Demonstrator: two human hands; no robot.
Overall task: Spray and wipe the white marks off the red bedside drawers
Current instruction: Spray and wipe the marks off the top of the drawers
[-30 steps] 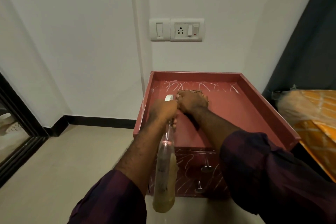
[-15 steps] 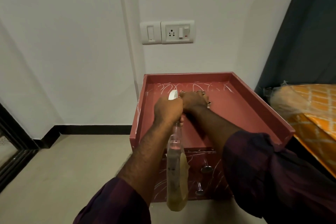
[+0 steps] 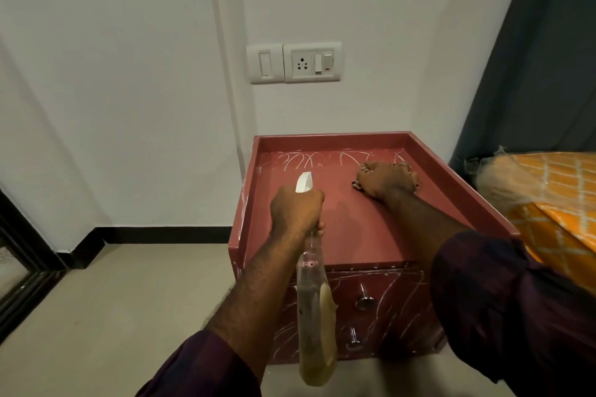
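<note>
Both grips full at the drawers [image 3: 371,235].
Left grip [image 3: 296,209] clasps the bottle [image 3: 314,316] by its neck near the left edge; right grip [image 3: 385,180] clenches a cloth [image 3: 357,184] by the back edge, beside the marks [image 3: 303,158].

- drawers [image 3: 371,229] against wall; socket [image 3: 311,62] above, bed [image 3: 554,203] just right
- right hand [image 3: 385,180] on cloth [image 3: 357,184], back right of top
- marks [image 3: 300,158] along top's back edge, behind both hands
- left hand [image 3: 296,206] over top's left side, gripping bottle [image 3: 314,316], which hangs before drawer fronts
- knobs [image 3: 364,300] on front, one above the other

Red bedside drawers [image 3: 371,235], white marks [image 3: 300,158] across top rear, fronts
</note>
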